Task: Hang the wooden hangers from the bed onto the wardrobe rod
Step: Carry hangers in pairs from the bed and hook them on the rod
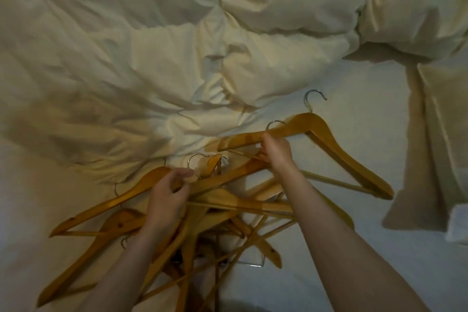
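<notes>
1. Wooden hangers [329, 144]: warm honey-amber wood, darker orange-brown at the ends.
2. Crossbars [336, 181]: paler tan.
3. Metal hooks [314, 95]: shiny silver-grey.
4. Duvet [126, 58]: plain cream, yellowish in the folds.
5. Bed sheet [354, 99]: plain white.

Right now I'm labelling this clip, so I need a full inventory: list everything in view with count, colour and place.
wooden hangers: tangled pile, too overlapped to count, honey-brown, on the bed at lower middle
top hanger: one, honey-brown, at the pile's upper right
duvet: one, cream, crumpled across the upper left and top
sheet: one, white, the bare bed surface right of the duvet
cream cloth: one, lying along the right edge
white item: one, at the right edge, too cut off to identify
left hand: one, lower middle, fingers curled round a hanger in the pile
right hand: one, centre right, fingers gripping the top hanger's left arm
</notes>
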